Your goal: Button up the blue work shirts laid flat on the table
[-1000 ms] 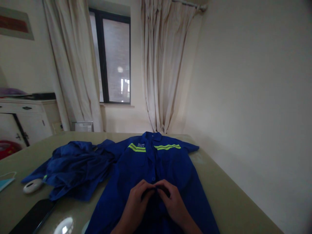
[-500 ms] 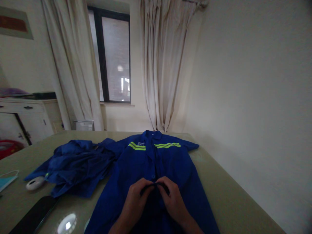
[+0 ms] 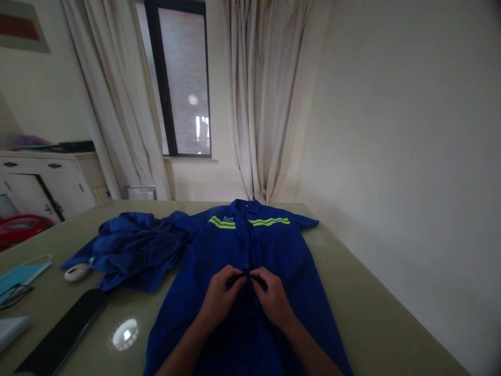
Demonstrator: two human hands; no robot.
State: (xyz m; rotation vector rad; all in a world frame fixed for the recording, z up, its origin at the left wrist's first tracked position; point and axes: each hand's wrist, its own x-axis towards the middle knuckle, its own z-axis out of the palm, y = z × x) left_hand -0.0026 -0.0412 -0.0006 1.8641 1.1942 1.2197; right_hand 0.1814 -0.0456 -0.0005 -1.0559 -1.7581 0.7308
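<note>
A blue work shirt (image 3: pixel 282 250) with yellow-green stripes across its chest lies spread on the table, collar at the far end. Over its front opening, just below a visible button, my left hand (image 3: pixel 224 292) pinches the fabric edge between thumb and fingers. My right hand (image 3: pixel 273 295) pinches the opposite side of the opening, its fingertips almost touching those of my left hand. What lies between the fingertips is too small and dark to make out. A crumpled blue garment (image 3: pixel 136 248) rests to the left of the shirt.
On the table (image 3: pixel 371 313), left side, are a black phone-like slab (image 3: pixel 64 334), a white mouse (image 3: pixel 76 272), a light blue mask (image 3: pixel 23 277), dark-framed glasses (image 3: pixel 18 296) and a white object (image 3: pixel 11 330). A wall borders the right edge; curtains hang behind.
The view has shifted, bringing the glasses and white object into sight at the left. Both hands still pinch the shirt front and appear slightly higher in the picture.
</note>
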